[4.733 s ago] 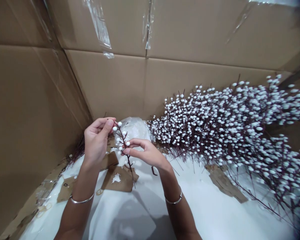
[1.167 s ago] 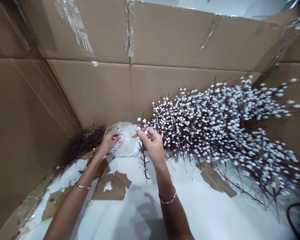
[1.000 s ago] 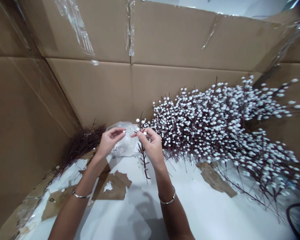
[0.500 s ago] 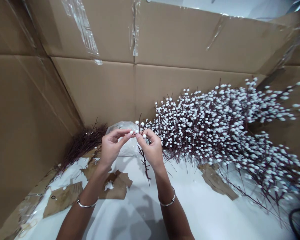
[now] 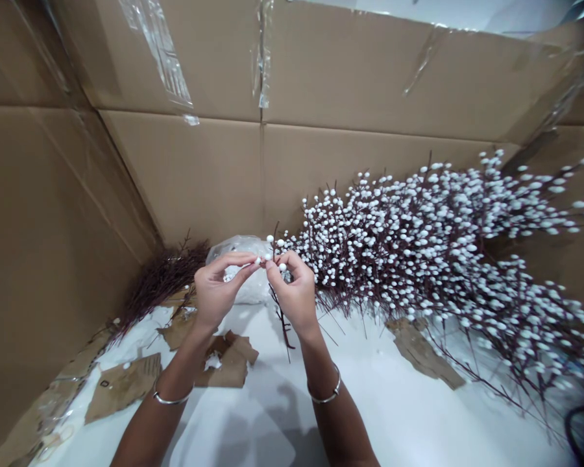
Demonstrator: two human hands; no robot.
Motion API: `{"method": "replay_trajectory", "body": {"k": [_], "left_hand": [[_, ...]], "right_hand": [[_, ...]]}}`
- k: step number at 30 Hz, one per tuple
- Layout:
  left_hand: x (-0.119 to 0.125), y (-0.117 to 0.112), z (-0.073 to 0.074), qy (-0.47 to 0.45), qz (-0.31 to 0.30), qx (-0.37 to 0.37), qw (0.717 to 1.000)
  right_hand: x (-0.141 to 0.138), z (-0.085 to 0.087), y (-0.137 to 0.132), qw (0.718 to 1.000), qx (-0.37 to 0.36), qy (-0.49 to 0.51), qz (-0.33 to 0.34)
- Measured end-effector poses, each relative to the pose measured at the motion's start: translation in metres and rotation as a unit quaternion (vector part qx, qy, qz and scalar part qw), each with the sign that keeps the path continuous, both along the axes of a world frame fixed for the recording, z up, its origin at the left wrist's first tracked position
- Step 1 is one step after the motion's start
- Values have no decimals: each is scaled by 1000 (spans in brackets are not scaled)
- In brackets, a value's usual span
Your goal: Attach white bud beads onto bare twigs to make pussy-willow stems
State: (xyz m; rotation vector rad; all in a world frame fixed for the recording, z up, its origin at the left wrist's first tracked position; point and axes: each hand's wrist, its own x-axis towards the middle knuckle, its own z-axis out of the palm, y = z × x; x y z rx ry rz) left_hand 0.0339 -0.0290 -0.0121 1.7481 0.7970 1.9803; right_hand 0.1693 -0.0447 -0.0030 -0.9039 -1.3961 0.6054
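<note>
Left grip [image 5: 218, 293] closed to a pinch, thumb and forefinger together on a tiny white berry [image 5: 258, 261], too small to tell whether attached or loose. Right grip [image 5: 294, 297] pinched as well, clamped high on the dark stem of a single berry spray [image 5: 283, 324], the two sets of fingertips nearly touching above the back of the hands. A hold near the top, probably to keep the berries within reach of both pinches and let the lower twig hang free, down past the right wrist. Just behind the hands, a crumpled clear plastic bag [image 5: 241, 250]. To its right, a large heap of matching white-berried sprays [image 5: 418, 246] against the cardboard wall [image 5: 199, 175], likely massed there to leave the front of the white sheet [image 5: 370, 415] open for handling. In the left corner, a dark bundle of bare twigs [image 5: 163, 279]; below the hands, torn cardboard scraps [image 5: 228, 363] on the sheet.
</note>
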Motion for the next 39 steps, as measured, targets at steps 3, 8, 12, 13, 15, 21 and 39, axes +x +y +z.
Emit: {"method": "replay_trajectory", "body": {"k": [3, 8, 12, 13, 15, 21, 39], "left_hand": [[0, -2, 1, 20, 37, 25, 999], [-2, -7, 3, 75, 85, 70, 991], [-5, -8, 4, 100, 96, 107, 985], [-6, -8, 4, 106, 101, 113, 983], [-7, -8, 4, 116, 110, 118, 980], [-10, -8, 3, 131, 118, 121, 977], [-12, -5, -1, 148, 121, 95, 977]], "right_hand": [[0, 1, -2, 1000, 6, -6, -8], [-2, 4, -6, 999, 29, -25, -32], [-4, 4, -7, 996, 63, -40, -43], [-5, 4, -7, 996, 71, -42, -45], [-6, 4, -7, 994, 82, -45, -50], [-6, 1, -5, 991, 100, -61, -57], [-9, -5, 0, 990, 103, -78, -60]]}}
